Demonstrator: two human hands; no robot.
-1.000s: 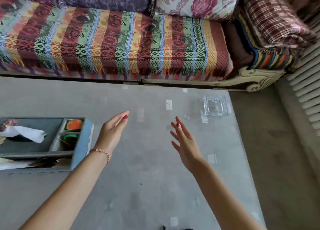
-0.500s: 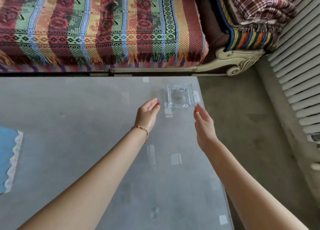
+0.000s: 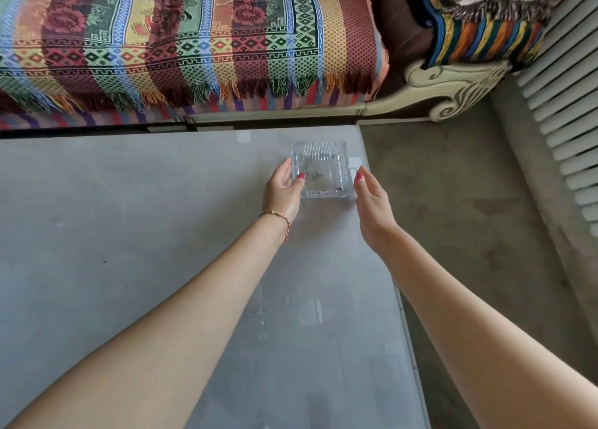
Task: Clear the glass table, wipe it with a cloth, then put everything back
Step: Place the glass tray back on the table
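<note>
A square clear glass ashtray [image 3: 323, 166] with dark ash specks inside sits near the far right corner of the glass table [image 3: 129, 234]. My left hand [image 3: 283, 190] touches the ashtray's left side, thumb over its near left rim, fingers along the outside. My right hand [image 3: 372, 202] is just off the ashtray's right side, fingers straight and apart, index tip close to the near right corner; contact is not clear. The ashtray rests flat on the glass.
A sofa with a striped patterned throw [image 3: 181, 40] runs along the table's far edge. Its carved cream armrest [image 3: 453, 85] and folded blankets [image 3: 485, 37] lie at the far right. Bare floor [image 3: 469, 218] and a white slatted wall panel [image 3: 569, 105] lie right of the table.
The view swung right, so the blue tray is out of sight. Both hands reached forward to the ashtray; the left now touches its left side and the right has closed in on its right side.
</note>
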